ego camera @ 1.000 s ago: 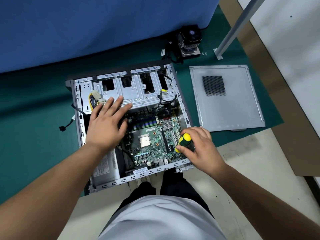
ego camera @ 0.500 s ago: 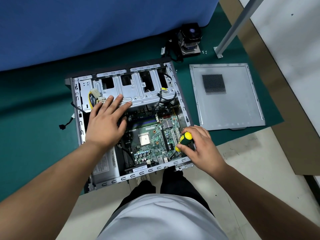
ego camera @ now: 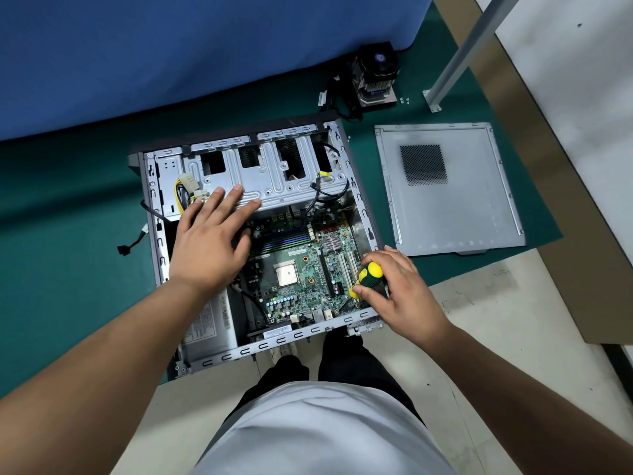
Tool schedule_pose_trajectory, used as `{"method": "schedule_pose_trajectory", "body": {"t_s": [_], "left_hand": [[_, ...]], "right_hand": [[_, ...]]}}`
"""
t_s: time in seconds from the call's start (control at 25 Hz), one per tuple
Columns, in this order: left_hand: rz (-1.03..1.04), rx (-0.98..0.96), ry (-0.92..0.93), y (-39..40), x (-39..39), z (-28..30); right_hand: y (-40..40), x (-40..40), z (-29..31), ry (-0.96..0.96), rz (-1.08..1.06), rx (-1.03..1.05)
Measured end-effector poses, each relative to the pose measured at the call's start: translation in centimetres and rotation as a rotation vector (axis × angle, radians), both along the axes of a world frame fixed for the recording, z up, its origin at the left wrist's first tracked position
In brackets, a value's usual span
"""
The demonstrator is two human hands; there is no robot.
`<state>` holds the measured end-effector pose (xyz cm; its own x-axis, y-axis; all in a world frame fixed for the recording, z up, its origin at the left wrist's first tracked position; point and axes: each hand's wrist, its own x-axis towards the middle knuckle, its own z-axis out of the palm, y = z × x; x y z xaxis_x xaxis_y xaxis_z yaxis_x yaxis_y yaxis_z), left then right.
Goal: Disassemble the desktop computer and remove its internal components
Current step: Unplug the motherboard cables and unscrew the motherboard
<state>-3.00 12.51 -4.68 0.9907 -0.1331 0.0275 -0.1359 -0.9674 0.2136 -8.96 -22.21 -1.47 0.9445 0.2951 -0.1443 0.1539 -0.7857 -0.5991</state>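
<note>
Left hand (ego camera: 209, 248) flat, fingers spread, right hand (ego camera: 394, 289) curled, apparently gripping

Matt grey metal case (ego camera: 356, 197)

Repair workshop — green mat (ego camera: 68, 269); opened computer (ego camera: 260, 248)

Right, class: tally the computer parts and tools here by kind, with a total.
Case: 1
Side panel: 1
Motherboard: 1
Power supply: 1
Cooler: 1
Screwdriver: 1
Total: 6
</note>
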Motion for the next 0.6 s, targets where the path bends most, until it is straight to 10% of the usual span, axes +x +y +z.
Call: {"method": "schedule_pose_trajectory", "body": {"t_s": [0.6], "left_hand": [[0.004, 0.002, -0.007, 0.05, -0.02, -0.01]], "right_hand": [[0.21, -0.03, -0.08, -0.013, -0.025, 0.011]]}}
